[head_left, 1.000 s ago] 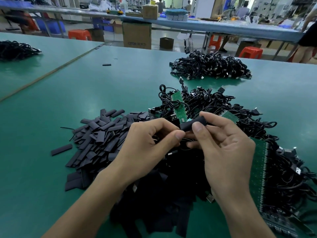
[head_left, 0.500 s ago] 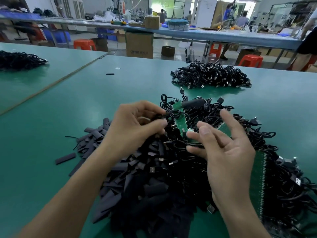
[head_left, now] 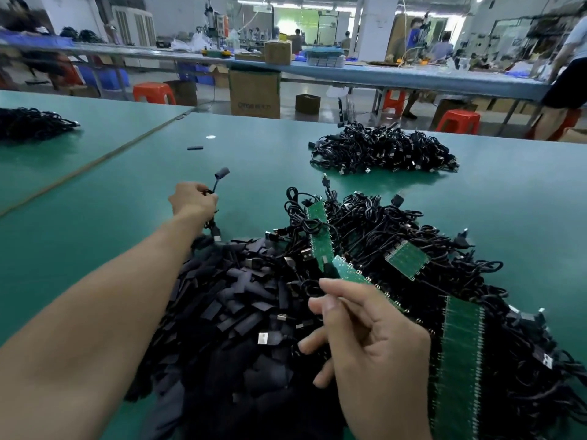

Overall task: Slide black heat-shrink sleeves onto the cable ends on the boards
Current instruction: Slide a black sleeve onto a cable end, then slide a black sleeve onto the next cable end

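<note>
My left hand (head_left: 193, 200) is stretched out over the green table and grips a coiled black cable; the cable's sleeved end (head_left: 221, 174) sticks up above the fist. My right hand (head_left: 359, 338) is near the front and pinches the edge of a narrow green board strip (head_left: 349, 273) between thumb and forefinger. Below my arms lies a heap of flat black heat-shrink sleeves (head_left: 232, 300). To its right is a tangle of black cables with green boards (head_left: 406, 258) in it.
A second pile of black cables (head_left: 384, 149) sits farther back on the table, and another one (head_left: 31, 123) at the far left. One loose sleeve (head_left: 194, 148) lies alone beyond my left hand. Benches, cartons and red stools stand behind.
My left hand has pulled a sleeved cable out of the tangle and carried it away to the far left. My right hand has dropped nearer and taken hold of a green board strip.
</note>
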`<action>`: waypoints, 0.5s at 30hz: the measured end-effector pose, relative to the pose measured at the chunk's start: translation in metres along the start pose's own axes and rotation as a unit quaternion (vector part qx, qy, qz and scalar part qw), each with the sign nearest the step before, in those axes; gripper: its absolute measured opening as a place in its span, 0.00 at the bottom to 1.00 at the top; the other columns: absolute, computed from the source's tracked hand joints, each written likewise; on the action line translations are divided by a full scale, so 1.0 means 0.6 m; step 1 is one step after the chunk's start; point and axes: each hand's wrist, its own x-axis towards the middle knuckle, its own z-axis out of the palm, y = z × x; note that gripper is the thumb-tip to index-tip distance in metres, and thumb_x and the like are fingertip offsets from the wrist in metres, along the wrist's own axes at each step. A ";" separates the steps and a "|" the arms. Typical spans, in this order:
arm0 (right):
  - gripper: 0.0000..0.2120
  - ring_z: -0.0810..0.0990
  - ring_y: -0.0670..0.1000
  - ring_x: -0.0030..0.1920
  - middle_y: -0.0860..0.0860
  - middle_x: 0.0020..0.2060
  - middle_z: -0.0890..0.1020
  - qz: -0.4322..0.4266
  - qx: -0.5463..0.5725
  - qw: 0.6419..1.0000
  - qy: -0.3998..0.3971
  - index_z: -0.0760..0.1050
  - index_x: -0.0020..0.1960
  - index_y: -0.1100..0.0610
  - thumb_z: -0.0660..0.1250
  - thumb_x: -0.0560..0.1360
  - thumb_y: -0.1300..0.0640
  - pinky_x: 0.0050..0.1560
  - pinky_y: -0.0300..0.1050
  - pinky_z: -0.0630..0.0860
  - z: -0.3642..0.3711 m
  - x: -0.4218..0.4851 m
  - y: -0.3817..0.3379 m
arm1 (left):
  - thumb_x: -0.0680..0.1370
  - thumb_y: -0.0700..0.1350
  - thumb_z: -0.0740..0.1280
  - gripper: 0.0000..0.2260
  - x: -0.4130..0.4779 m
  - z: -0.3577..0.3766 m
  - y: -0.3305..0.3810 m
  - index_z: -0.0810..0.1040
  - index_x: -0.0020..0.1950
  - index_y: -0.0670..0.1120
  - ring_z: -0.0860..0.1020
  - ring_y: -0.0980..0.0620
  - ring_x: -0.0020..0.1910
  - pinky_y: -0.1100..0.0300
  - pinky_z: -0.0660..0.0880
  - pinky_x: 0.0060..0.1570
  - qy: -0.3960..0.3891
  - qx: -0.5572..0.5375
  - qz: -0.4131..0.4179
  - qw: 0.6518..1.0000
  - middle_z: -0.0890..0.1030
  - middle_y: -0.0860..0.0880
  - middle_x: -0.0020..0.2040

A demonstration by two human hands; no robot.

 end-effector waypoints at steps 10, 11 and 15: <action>0.13 0.84 0.49 0.28 0.44 0.38 0.85 0.027 0.001 0.999 -0.017 0.83 0.49 0.46 0.67 0.79 0.64 0.19 0.41 0.75 -0.001 0.000 -0.004 | 0.81 0.35 0.63 0.15 -0.090 -0.011 0.018 0.78 0.67 0.42 0.76 0.43 0.66 0.58 0.67 0.68 -0.023 0.073 0.136 0.988 0.80 0.41 0.65; 0.13 0.84 0.49 0.28 0.44 0.38 0.85 0.030 -0.001 0.999 -0.022 0.82 0.48 0.46 0.66 0.79 0.64 0.19 0.42 0.75 0.002 0.001 -0.002 | 0.81 0.36 0.64 0.12 -0.120 -0.012 0.037 0.81 0.62 0.42 0.79 0.46 0.60 0.62 0.71 0.63 -0.025 0.043 0.175 0.983 0.83 0.43 0.60; 0.13 0.82 0.50 0.24 0.47 0.34 0.85 0.080 -0.027 0.995 -0.059 0.81 0.46 0.47 0.66 0.79 0.64 0.21 0.41 0.76 0.004 0.017 -0.007 | 0.78 0.38 0.70 0.07 -0.272 -0.030 0.115 0.81 0.49 0.50 0.79 0.65 0.39 0.76 0.71 0.42 -0.101 -0.110 0.325 0.934 0.82 0.57 0.42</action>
